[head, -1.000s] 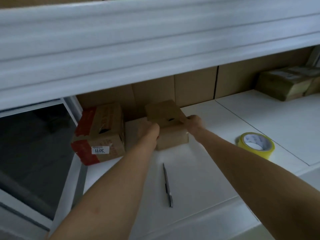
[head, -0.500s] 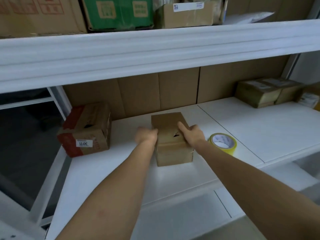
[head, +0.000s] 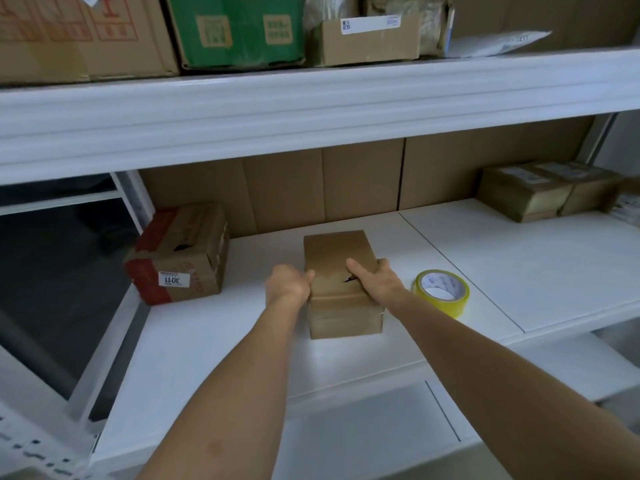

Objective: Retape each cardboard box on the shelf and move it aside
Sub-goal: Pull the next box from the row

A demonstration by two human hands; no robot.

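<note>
A: What is seen around the small brown box (head: pixel 337 271)?

B: A roll of yellow tape (head: pixel 441 292) is seen just to its right on the white shelf (head: pixel 536 271). A box with red edges (head: pixel 178 252) is seen to the left, near the shelf's end. Nothing is placed in the way in front.

A: How is the small box held?

B: It is gripped at both sides, in the middle of the shelf. The left hand (head: pixel 287 284) is curled on its left edge. The right hand (head: pixel 375 278) is wrapped over its right edge, with the thumb laid on top.

A: How many things are counted?

B: Two taped boxes (head: pixel 547 190) are seen far right. At least four boxes (head: pixel 239 27) are seen on the top shelf (head: pixel 311 98). One tape roll is counted.
</note>
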